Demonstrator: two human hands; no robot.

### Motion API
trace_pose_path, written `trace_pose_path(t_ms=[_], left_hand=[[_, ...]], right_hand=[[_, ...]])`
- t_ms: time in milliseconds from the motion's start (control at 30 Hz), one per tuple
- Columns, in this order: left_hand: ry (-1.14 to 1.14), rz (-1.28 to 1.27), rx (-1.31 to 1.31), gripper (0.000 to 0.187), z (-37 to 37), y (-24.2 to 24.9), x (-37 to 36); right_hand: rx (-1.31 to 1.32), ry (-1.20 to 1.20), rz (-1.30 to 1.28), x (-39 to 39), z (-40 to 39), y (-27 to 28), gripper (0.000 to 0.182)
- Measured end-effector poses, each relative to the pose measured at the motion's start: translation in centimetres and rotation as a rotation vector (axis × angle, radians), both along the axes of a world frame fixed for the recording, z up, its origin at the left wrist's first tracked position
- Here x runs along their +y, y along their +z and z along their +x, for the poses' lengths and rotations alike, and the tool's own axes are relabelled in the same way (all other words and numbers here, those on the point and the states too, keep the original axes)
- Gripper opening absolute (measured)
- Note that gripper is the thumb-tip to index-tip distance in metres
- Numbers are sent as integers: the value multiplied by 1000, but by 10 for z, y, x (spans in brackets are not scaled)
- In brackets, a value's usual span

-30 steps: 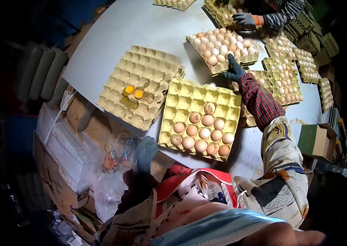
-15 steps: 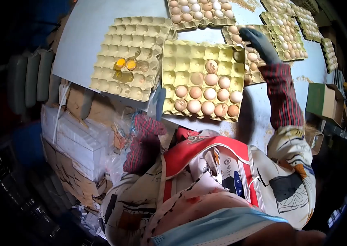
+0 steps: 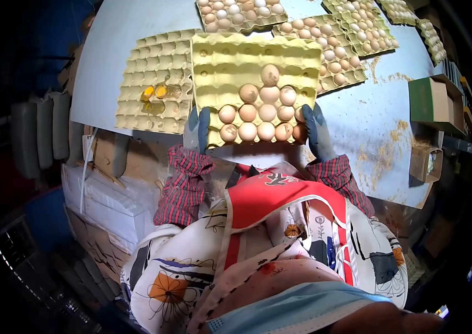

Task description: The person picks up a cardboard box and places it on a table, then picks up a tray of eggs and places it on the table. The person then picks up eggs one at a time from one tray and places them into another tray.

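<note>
Both my hands, in grey-blue gloves, grip a yellow egg tray (image 3: 222,75) by its sides near the front corners. My left hand (image 3: 196,131) is closed on the left side, and my right hand (image 3: 318,133) on the right side. Brown and pale eggs (image 3: 267,113) fill much of the tray's front half; the back rows are mostly bare cups. Some of these eggs have dark marks. The tray seems raised and tilted over the table's near edge. To its left lies another egg tray (image 3: 130,100) with broken eggshells (image 3: 160,92) and spilled egg in its cups.
On the pale blue table (image 3: 353,125) stand several more filled egg trays (image 3: 340,53) at the back and right. Husk-like litter (image 3: 378,146) is scattered on the right. Open cardboard boxes (image 3: 435,100) stand at the right edge, and a wrapped white stack (image 3: 110,195) sits lower left.
My right hand has come back from the egg tray at the back right to the right side of the held tray. That tray has shifted and tilted. My view has moved too.
</note>
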State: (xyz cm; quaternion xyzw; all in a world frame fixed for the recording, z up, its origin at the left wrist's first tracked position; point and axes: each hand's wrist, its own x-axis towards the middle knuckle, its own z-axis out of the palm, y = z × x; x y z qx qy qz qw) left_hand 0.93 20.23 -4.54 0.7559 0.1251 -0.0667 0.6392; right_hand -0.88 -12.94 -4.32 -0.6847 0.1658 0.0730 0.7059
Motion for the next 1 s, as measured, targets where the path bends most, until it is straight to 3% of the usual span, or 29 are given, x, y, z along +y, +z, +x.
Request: trace_pose_path(t_ms=[100,167,233,267,300,367,400,467,533,567,600,667,700,733,767,800,833,867,900,933,967,1000], left_hand=[[-103,-327,113,39,-24,51,-62],[-451,-20,-154,39,-43,-61,-83],[-402,-191,101,46,-48,-15,-175],[-517,-90,78,53,-52,-28,-201],[-537,-221,41,56,-57,-38,-229],[-493,-204,-61,52,-73,-137,-299],[-573,-159,-55,53,-73,-143,-305],[-645,-108,-40,55,-72,-146,-316],[-609,-82,-20,55,-71,-139,-313],[-590,-63,-5,55,-72,-134,-305],[-571,-43,10,56,-75,-129,-295],[-539,-68,-51,59,-84,-126,-277],[-552,68,-84,59,-93,-119,-262],[-569,101,93,55,-98,-80,-248],[-563,151,45,47,-107,-76,-230],[-545,162,-142,42,-117,-96,-207],[-479,-34,61,39,-119,-70,-192],[-457,53,-58,38,-120,-73,-174],[-389,81,45,35,-124,-60,-164],[-441,252,-64,34,-125,-46,-157],[-464,296,6,33,-126,-32,-155],[-512,356,-32,33,-130,-37,-152]], right_hand=[[54,16,-212,-69,-43,-2,46],[82,-135,-49,-123,-72,-13,41],[127,-299,105,-189,-106,-24,36],[68,-243,-63,-239,-130,-50,37],[7,-195,-229,-273,-147,-72,38],[105,-320,83,-275,-157,-68,38],[159,-387,238,-276,-164,-64,38],[248,-439,161,-298,-170,-102,32],[412,-513,59,-265,-154,-75,21],[520,-555,25,-236,-143,-38,24],[557,-522,79,-250,-150,-60,23],[250,-353,-113,-267,-161,-93,25],[182,-310,-188,-273,-167,-101,31],[135,-211,-380,-288,-175,-115,38],[93,-120,-581,-303,-185,-131,47],[105,-180,-657,-308,-197,-143,51],[-38,-298,-512,-298,-203,-135,52],[42,-280,-638,-290,-205,-115,49],[21,-321,-520,-280,-208,-110,50],[-14,-292,-516,-270,-209,-100,50],[1,-233,-537,-260,-209,-91,49],[-58,-155,-682,-250,-208,-85,48]])
